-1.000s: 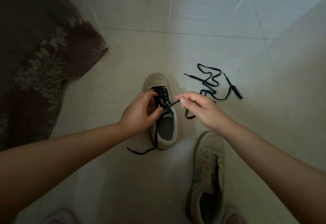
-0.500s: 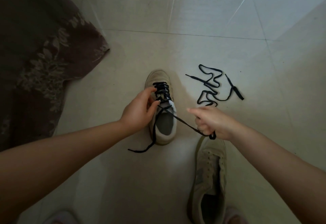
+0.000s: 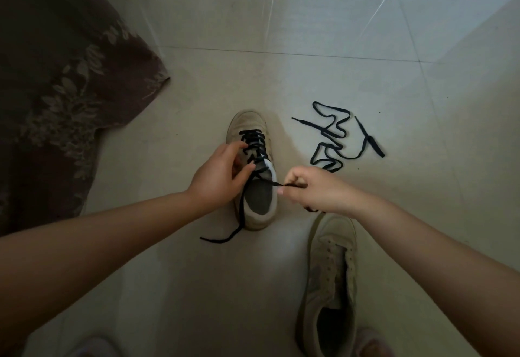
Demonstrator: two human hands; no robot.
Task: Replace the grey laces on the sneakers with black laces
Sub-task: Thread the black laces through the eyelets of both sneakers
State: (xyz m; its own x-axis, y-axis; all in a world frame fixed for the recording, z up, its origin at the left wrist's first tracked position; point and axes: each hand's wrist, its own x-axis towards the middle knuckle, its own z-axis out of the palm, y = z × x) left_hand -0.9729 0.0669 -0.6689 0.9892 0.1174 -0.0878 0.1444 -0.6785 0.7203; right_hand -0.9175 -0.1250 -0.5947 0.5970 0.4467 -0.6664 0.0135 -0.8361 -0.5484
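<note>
A beige sneaker (image 3: 247, 126) stands on the floor ahead of me, toe pointing away, with a black lace (image 3: 254, 142) crossed through its eyelets. My left hand (image 3: 219, 179) grips the sneaker's left side near the upper eyelets. My right hand (image 3: 315, 190) pinches the lace's right end just right of the shoe opening. The lace's left end (image 3: 225, 237) trails onto the floor by the heel. A second beige sneaker (image 3: 332, 278) without laces lies near my right forearm. A spare black lace (image 3: 334, 137) lies in loose loops to the right.
A dark floral cloth (image 3: 62, 89) covers the floor on the left. Pale floor tiles (image 3: 281, 33) stretch ahead. Two pinkish slipper toes (image 3: 92, 348) show at the bottom edge.
My right hand pulled the lace end out to the right and down, then came back toward the shoe opening, regripping the lace closer to the eyelets. My left hand stayed on the sneaker.
</note>
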